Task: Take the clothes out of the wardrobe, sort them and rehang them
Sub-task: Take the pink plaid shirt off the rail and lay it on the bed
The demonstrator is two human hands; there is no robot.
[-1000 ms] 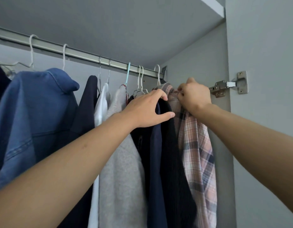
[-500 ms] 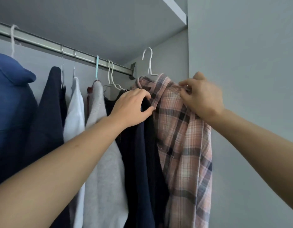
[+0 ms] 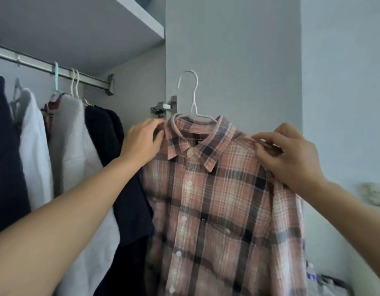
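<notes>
plaid shirt [image 3: 223,199] now off rail [image 3: 46,68], both hands apparently gripping shoulders.

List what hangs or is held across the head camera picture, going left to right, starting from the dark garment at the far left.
Dark navy garment → white garment → light grey garment → black garment → left hand → pink plaid shirt on its white hanger → right hand.
</notes>
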